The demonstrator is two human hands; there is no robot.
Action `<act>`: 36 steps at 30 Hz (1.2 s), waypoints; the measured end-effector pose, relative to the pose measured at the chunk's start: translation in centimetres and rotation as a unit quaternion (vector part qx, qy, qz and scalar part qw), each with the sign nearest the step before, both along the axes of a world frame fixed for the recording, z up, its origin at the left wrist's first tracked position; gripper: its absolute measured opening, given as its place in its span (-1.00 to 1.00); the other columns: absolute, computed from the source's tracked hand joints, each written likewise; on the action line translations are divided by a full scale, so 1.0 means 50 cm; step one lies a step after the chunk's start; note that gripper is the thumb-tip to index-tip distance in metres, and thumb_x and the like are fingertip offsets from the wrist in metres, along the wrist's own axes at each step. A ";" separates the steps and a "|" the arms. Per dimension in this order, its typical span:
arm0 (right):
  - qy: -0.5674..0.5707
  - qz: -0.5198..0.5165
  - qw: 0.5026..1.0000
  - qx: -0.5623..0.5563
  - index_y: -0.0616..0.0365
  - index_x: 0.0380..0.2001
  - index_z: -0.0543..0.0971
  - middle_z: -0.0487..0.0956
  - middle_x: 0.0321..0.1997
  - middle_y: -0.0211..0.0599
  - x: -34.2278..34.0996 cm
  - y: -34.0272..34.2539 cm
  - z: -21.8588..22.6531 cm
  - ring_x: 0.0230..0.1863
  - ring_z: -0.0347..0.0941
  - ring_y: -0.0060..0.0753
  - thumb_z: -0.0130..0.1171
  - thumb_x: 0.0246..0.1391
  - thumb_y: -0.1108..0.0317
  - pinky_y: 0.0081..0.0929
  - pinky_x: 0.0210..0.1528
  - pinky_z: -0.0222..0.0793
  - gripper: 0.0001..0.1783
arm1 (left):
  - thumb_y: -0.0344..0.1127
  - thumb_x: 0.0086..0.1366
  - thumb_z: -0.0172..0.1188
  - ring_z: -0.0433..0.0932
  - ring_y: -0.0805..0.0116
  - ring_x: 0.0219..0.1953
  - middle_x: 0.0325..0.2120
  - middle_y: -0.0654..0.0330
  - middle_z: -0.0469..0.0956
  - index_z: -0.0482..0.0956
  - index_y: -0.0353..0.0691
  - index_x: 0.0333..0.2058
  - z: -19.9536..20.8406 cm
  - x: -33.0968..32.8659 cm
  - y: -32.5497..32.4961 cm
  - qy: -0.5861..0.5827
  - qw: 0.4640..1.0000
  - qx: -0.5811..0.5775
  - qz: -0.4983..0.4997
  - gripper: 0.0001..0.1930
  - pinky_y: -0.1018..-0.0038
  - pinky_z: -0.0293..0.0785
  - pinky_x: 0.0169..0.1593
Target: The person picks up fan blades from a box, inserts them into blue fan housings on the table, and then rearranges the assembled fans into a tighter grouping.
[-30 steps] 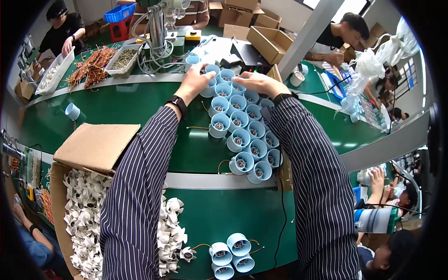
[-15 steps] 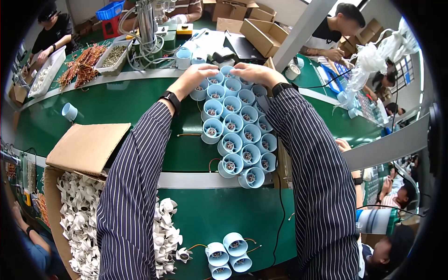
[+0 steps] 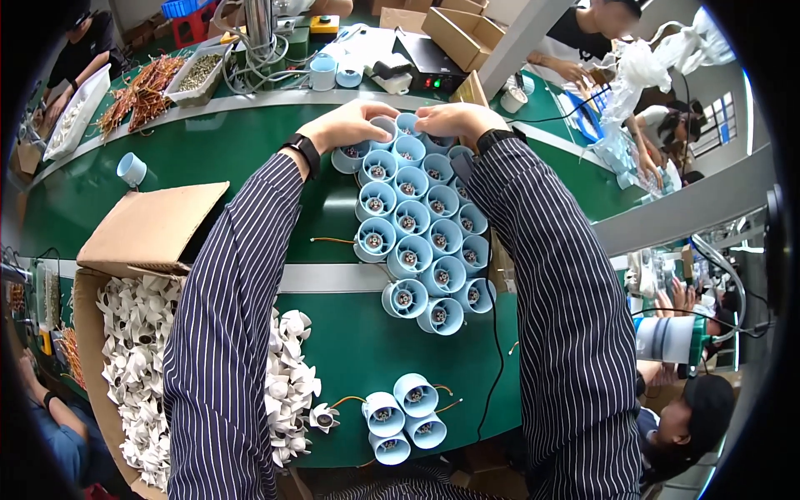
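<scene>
A cluster of light blue round housings (image 3: 409, 223), each with a small metal hub inside, stands packed together in front of me, straddling the grey strip. At its far end my left hand (image 3: 352, 125) curls round a housing (image 3: 383, 130), thumb and fingers on either side. My right hand (image 3: 457, 122) is bent round the far right housings, its fingertips against them and partly hidden. Both hands press on the cluster from its far end. Nearer to me, several more blue housings (image 3: 384, 414) stand together with thin wires coming out.
A cardboard box (image 3: 93, 350) of white bladed fan wheels (image 3: 137, 375) stands at left, with more wheels (image 3: 292, 383) beside my sleeve. One housing (image 3: 131, 169) sits apart at far left. A black cable (image 3: 497, 358) runs along the right. Co-workers sit around; machine tubing (image 3: 258, 50) stands at the back.
The cluster of housings has slid toward me, its near end now past the grey strip, with both hands moving along at its far end. My view has shifted slightly.
</scene>
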State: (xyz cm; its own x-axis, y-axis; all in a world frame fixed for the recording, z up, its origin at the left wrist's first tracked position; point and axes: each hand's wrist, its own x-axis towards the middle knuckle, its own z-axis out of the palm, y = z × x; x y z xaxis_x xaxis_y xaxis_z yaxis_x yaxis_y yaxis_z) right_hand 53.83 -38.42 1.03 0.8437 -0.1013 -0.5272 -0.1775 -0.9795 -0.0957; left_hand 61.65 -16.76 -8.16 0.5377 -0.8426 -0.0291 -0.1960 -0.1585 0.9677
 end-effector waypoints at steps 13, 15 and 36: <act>0.036 0.013 0.997 -0.072 -0.44 0.55 0.40 0.38 0.64 -0.49 -0.151 0.075 -0.011 0.60 0.32 -0.22 -0.14 0.43 -0.06 -0.16 0.59 0.27 -0.34 | -0.43 0.37 0.32 0.60 0.41 0.19 0.22 0.14 0.66 0.52 -0.30 0.39 0.008 -0.181 0.064 0.020 0.998 -0.035 -0.048 -0.39 0.45 0.49 0.33; 0.036 0.006 0.996 -0.079 -0.41 0.53 0.43 0.40 0.63 -0.47 -0.175 0.081 -0.014 0.59 0.34 -0.22 -0.09 0.40 -0.04 -0.17 0.58 0.27 -0.34 | -0.40 0.39 0.32 0.59 0.42 0.19 0.24 0.16 0.64 0.51 -0.29 0.41 0.004 -0.207 0.067 0.017 0.998 -0.025 -0.052 -0.38 0.45 0.49 0.32; -0.007 0.068 0.997 -0.026 0.06 0.30 0.65 0.68 0.29 0.00 -0.373 0.111 -0.029 0.24 0.67 0.02 0.00 0.43 -0.04 -0.13 0.29 0.56 -0.41 | -0.18 0.47 0.38 0.59 0.45 0.21 0.22 0.18 0.67 0.60 -0.23 0.35 0.010 -0.393 0.092 0.019 0.998 -0.046 -0.023 -0.46 0.44 0.44 0.35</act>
State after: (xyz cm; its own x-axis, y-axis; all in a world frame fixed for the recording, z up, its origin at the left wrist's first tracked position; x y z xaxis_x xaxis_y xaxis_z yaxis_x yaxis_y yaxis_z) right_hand 35.20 -32.89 -0.40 0.8587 -0.0123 -0.5123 -0.0420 -0.9980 -0.0465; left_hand 41.97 -12.18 -7.67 0.4978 -0.8668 0.0294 -0.1638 -0.0607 0.9846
